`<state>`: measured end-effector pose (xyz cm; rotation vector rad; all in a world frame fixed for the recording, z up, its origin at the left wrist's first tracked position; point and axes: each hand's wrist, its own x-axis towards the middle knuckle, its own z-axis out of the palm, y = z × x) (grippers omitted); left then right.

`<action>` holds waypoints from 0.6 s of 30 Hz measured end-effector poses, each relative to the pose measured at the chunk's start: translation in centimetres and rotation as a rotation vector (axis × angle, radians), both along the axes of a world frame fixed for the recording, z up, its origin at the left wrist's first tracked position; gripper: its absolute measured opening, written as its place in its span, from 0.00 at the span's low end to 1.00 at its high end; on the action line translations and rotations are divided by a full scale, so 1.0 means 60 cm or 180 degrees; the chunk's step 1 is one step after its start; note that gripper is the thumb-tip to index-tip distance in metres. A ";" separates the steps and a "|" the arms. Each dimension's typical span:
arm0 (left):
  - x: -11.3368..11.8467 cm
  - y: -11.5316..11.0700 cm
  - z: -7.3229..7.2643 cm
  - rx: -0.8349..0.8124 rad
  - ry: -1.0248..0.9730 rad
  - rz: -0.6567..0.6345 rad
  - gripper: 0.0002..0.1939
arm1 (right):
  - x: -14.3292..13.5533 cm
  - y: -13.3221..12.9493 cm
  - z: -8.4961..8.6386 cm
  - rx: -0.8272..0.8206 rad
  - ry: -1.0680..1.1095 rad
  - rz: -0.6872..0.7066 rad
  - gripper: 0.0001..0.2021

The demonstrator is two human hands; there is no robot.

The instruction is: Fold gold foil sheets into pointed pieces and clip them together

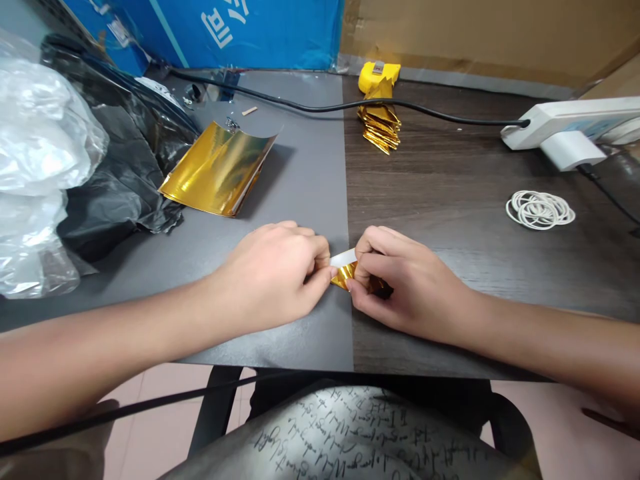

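Observation:
My left hand (285, 270) and my right hand (400, 277) meet near the table's front edge, fingers closed on a small gold foil sheet (346, 272) that shows a white strip along its far side. My left thumb and fingers pinch its left end, my right fingertips its right part; much of it is hidden by the hands. A stack of larger gold sheets (217, 170) lies at the left, curled upward. Behind my right hand, folded gold pieces (381, 123) are piled beside a yellow tape measure (379, 75).
Clear plastic (35, 147) and a black bag (120, 173) crowd the left. A black cable (300, 105) crosses the back to a white power strip (575, 117). White rubber bands (540, 210) lie at the right. A blue box (260, 33) and cardboard (480, 40) stand behind.

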<state>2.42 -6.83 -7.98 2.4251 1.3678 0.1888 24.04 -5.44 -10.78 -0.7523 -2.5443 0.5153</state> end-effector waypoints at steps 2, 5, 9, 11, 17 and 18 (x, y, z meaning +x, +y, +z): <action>-0.001 -0.001 0.000 0.0023 0.0046 0.0007 0.11 | 0.000 0.000 -0.001 0.0043 -0.0008 -0.0010 0.10; -0.001 -0.001 0.001 0.0024 0.0151 -0.0014 0.11 | 0.000 -0.001 -0.003 0.0121 -0.0013 -0.0035 0.11; 0.000 -0.002 0.001 0.0023 0.0274 -0.0011 0.12 | 0.000 -0.002 -0.003 0.0128 -0.0040 -0.0056 0.12; 0.000 -0.001 0.001 0.0029 0.0321 -0.0016 0.12 | -0.001 -0.002 -0.003 0.0117 -0.0062 -0.0064 0.12; 0.002 0.002 0.000 0.0009 0.0313 -0.0005 0.12 | -0.001 0.000 -0.004 0.0168 -0.0058 -0.0049 0.12; 0.002 0.002 0.000 -0.0007 0.0327 0.0011 0.12 | -0.001 0.000 -0.004 0.0182 -0.0064 -0.0050 0.10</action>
